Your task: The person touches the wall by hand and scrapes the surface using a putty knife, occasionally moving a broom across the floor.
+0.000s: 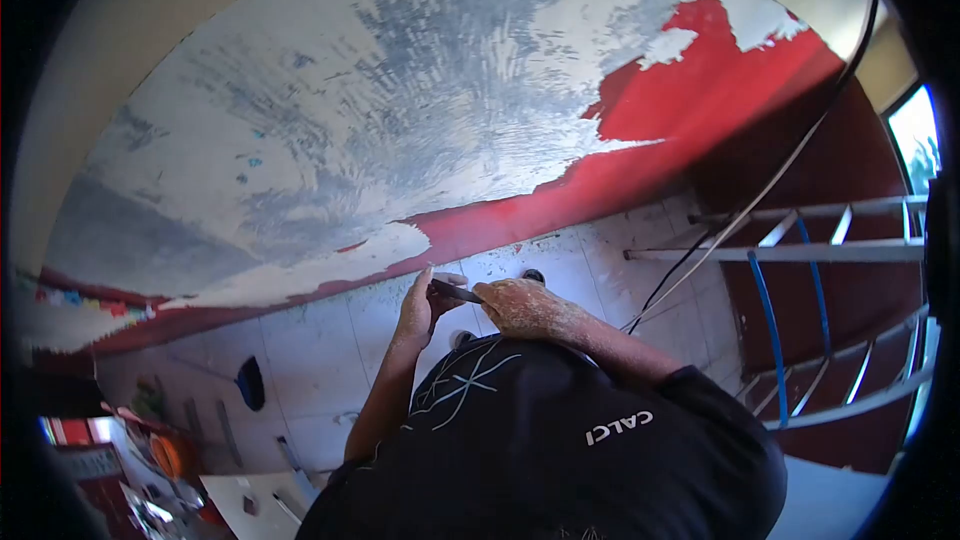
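In front of my chest, my right hand is closed around one end of a dark, narrow flat tool. Its exact kind is not clear, and the grip hides the rest of it. My left hand holds the other end, thumb on the near side and fingers curled behind. Pale dust coats the back of my right hand. Beyond both hands stands a wall with red paint stripped in large ragged patches, showing white and grey beneath.
To the right, an aluminium stepladder with blue straps stands beside a hanging cable. A dustpan-like dark blue object is on the tiled floor at left. An orange container and a pale board sit lower left.
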Demonstrator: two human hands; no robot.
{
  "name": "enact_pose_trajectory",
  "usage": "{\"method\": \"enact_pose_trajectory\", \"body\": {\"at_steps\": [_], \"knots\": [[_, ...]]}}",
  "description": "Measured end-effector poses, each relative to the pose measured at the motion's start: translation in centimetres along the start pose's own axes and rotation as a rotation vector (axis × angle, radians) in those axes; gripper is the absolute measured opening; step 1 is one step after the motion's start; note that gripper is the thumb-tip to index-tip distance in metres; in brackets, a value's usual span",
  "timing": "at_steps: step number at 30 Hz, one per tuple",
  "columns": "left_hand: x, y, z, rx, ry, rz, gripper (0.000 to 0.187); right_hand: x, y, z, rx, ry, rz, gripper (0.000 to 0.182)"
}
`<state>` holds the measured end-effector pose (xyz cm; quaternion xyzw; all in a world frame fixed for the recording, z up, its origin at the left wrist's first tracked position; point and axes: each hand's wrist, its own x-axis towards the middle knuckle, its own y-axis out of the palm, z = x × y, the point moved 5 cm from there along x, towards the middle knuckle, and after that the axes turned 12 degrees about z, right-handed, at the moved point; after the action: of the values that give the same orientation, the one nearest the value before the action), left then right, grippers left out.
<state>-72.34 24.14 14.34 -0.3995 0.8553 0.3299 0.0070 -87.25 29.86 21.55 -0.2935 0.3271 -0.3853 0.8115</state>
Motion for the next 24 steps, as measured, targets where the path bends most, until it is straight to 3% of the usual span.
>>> {"method": "enact_pose_trajectory", "body": {"at_steps": [8,11,12,13,17,24], "knots": [[-2.8,-1.4,-2.6,-0.155,0.123,0.142,0.051,2.5,0.9,2.1,-0.011,-0.023,0.09,0.027],[-3.9,-2.3,-1.7,-0.096,0.112,0.062,0.048,2.7,1.5,2.0,-0.039,-0.059,0.033,0.031],[-4.3,-1.9,-2.2,0.068,0.125,0.093,0.04,2.8,1.2,2.0,-0.04,-0.055,0.028,0.033],[-4.7,-1.7,-2.3,0.148,0.114,-0.038,0.031,2.8,0.9,2.0,-0.043,-0.051,0.022,0.034],[-4.6,-1.8,-1.7,0.209,0.172,-0.194,0.026,2.6,1.1,2.6,0.019,-0.048,0.036,0.064],[-3.7,-2.7,-1.5,0.19,0.175,-0.119,0.028,0.8,0.0,3.8,0.058,-0.021,0.045,0.094]]}}
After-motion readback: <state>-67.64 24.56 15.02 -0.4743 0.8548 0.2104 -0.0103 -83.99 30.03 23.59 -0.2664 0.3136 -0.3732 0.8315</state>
